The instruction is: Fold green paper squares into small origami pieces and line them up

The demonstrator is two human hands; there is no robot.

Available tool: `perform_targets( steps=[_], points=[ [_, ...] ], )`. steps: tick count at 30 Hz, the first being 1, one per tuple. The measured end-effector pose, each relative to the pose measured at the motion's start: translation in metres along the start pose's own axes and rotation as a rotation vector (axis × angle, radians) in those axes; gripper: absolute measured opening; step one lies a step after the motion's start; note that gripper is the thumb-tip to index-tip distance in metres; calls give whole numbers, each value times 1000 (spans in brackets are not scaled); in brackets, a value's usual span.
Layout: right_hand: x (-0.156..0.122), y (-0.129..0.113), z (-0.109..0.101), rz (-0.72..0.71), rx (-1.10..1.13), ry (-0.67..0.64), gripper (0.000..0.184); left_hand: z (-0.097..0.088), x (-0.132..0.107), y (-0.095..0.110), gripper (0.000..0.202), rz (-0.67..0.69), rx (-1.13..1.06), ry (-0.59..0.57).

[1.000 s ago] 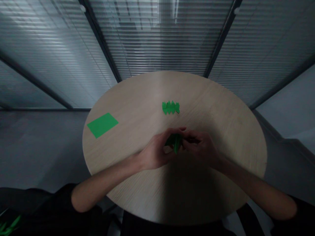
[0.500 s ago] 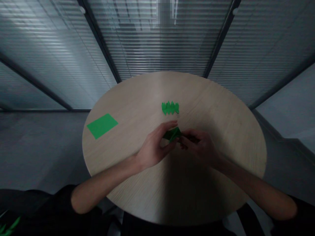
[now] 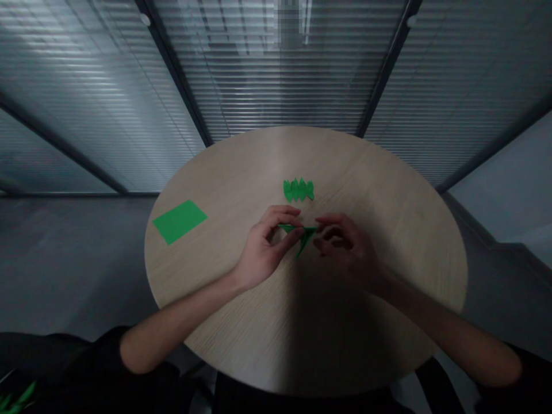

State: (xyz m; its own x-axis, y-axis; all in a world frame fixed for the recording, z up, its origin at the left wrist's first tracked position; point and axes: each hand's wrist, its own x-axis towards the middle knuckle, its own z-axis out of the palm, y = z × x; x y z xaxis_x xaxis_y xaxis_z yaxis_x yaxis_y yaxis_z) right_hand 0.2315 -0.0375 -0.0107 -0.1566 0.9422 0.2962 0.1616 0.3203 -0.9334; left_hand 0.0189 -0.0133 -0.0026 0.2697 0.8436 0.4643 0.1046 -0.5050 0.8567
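Observation:
Between my hands is a small folded green paper (image 3: 307, 237), its flaps standing at an angle above the table. My left hand (image 3: 269, 244) pinches its left part between thumb and fingers. At the paper's right edge, my right hand (image 3: 351, 247) has its fingers apart and curved; whether a fingertip still touches the paper I cannot tell. Just beyond my hands lies a row of several small pointed folded green paper pieces (image 3: 298, 190). A flat green paper sheet (image 3: 180, 222) rests on the left side of the table.
The round wooden table (image 3: 241, 167) stands against glass partitions with blinds (image 3: 280, 86). A dark shadow falls across its front right part. Green leaves (image 3: 19, 398) show at the bottom left corner.
The folded paper has turned, so its flaps now hang toward me. My left fingers have closed onto it, while my right fingers have spread and drawn slightly away.

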Motion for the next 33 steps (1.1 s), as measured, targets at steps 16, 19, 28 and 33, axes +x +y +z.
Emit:
perform_targets(
  steps=[16,19,28,33],
  points=[
    [1,-8,-3,-188,-69,-25,7,5,-8,4,9,-43,-190,-47],
    [1,-9,-3,-179,-85,-4,7,2,-10,6,8,28,-177,-101],
    [0,-10,-2,-275,-140,19,5,2,-9,10,5,74,27,-67],
    [0,-11,-1,-298,-175,22,3,1,-8,12,5,98,53,-67]
  ],
)
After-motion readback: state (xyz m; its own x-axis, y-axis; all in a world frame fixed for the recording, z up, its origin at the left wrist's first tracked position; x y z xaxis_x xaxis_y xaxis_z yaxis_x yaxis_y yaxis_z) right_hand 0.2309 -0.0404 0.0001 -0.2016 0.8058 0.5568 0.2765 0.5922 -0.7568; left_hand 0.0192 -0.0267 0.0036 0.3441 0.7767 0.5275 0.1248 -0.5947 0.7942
